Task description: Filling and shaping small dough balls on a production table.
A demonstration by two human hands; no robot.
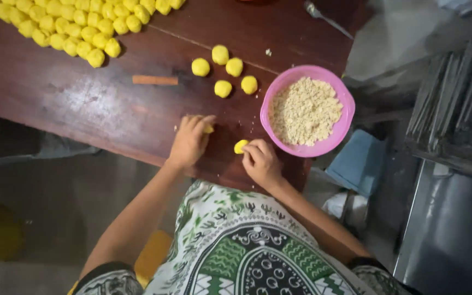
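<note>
both hands pinch yellow dough: left hand (190, 140) one piece, right hand (260, 161) another; pink bowl (347, 104) holds crumbs (304, 111).

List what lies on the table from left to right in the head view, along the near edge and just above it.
Brown stick → left hand over a yellow piece → small yellow ball at the right hand → pink bowl of crumbs.

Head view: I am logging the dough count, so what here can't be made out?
- Pile of yellow balls: cut off by top edge.
- Piece under left hand: mostly covered by fingers.
- Metal utensil: blurred, cut off by top edge.
- Pink bowl crumbs: depth hidden.
</note>
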